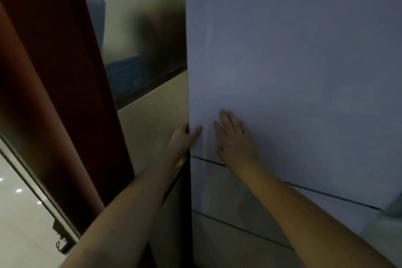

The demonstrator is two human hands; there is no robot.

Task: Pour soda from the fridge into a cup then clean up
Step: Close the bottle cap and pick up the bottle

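Observation:
A tall pale grey fridge (293, 61) fills the right half of the view, its upper door closed. My left hand (181, 137) wraps around the door's left edge near its bottom corner, fingers hooked behind the edge and thumb on the front. My right hand (233, 137) lies flat on the door front beside it, fingers spread and pointing up. Below the hands run the seams of lower drawers (250, 191). No soda and no cup are in view.
Left of the fridge stands a glossy beige wall panel (152, 115) with dim reflections. A dark red-brown door frame or post (54, 93) slants along the left. Shiny white floor tiles (19, 213) show at the lower left.

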